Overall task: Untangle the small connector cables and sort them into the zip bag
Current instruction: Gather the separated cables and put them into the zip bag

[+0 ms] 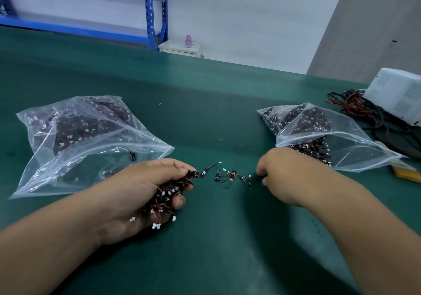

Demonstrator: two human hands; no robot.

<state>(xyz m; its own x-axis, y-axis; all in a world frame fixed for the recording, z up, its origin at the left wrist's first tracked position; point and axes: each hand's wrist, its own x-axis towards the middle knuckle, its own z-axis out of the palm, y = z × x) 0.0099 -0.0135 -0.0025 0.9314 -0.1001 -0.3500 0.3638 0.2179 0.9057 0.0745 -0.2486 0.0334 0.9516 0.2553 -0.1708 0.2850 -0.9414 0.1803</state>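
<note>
lower left of the frame: the left hand point(145, 194) was clenched round a tangled bundle of connector cables point(167, 200). red and black leads with white plugs hung out below the fingers, and one black part was pinched at thumb and forefinger. lower right of centre: the right hand point(280, 176) lay knuckles up on the green mat point(227, 249), fingers curled down toward the middle. the fingertips were blurred and turned away, so it could not be told whether they gripped a cable or nothing. between the two hands, at mid frame, a few loose cables point(224, 175) lay on the mat, some apart, some crossing.

further back, at left, a clear zip bag point(75, 139) lay flat, well filled with cables, its mouth toward the left hand. at right, a second zip bag point(337, 144) lay with its open mouth just behind the right hand, cables spilling at the lip. which bag was source and which destination could not be told.

risks, as judgement:
- the overfull left grip could shed plugs onto the mat.
- drawing one lead from the bundle could drag others with it or strain a plug.
- the spilling mouth of the right bag could mix unsorted pieces with the loose ones.

far right: a white device point(398, 96) beside a heap of black and red wires point(355, 110). upper left: blue shelving point(152, 9).
</note>
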